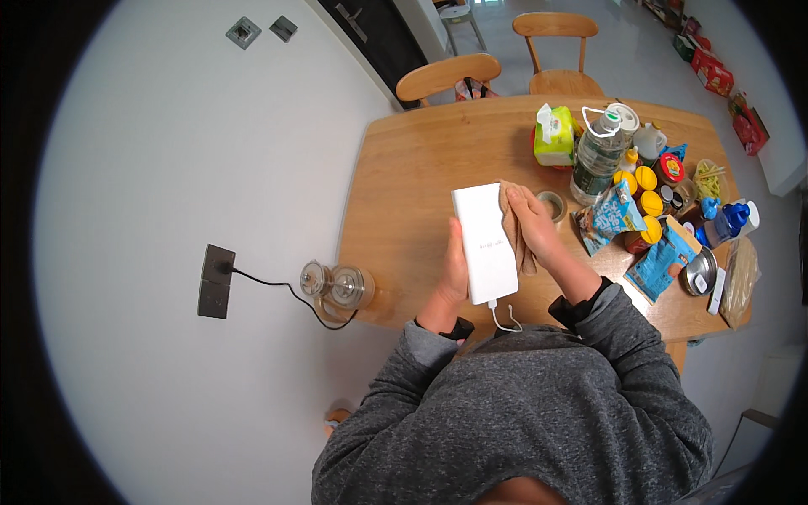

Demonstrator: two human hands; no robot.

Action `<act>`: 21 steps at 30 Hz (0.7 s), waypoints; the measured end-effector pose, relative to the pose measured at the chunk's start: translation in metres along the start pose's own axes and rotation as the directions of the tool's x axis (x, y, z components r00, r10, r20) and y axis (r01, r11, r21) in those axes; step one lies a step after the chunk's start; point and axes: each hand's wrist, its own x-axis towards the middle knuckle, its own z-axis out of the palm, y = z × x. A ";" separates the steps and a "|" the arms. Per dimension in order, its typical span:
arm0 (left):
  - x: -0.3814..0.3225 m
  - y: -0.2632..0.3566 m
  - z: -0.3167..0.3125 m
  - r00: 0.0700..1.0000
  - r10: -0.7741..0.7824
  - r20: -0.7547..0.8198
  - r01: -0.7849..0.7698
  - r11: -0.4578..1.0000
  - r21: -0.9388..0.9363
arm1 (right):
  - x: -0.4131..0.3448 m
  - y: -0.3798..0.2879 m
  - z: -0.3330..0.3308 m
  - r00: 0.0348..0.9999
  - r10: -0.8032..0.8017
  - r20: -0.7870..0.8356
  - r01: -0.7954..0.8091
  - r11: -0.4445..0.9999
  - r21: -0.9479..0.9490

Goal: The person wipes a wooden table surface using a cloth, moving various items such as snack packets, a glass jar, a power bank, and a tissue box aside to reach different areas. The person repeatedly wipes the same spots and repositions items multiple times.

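Observation:
A white power bank [486, 246] with small writing on its face is held up over the wooden table [404, 183]. My left hand [453, 262] grips its left edge, thumb along the side. In my right hand [530, 221] is a brown cloth [514, 227], pressed against the power bank's right edge. From its lower end hangs a short white cable [499, 319], plugged in there, with its other tip loose. The fingers of both hands are mostly hidden behind the power bank and the cloth.
A roll of tape [552, 206] lies just beyond my right hand. Farther right crowd a large water bottle [596, 158], snack bags [609, 218], yellow-lidded jars [650, 204] and a metal bowl [699, 273]. A glass kettle [347, 287] stands at the left edge, near a black cord [297, 297].

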 end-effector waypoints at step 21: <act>0.028 0.010 -0.005 0.795 0.296 -0.529 -0.183 0.949 0.256 | -0.052 0.019 0.012 0.980 -0.140 0.143 0.190 0.875 -0.445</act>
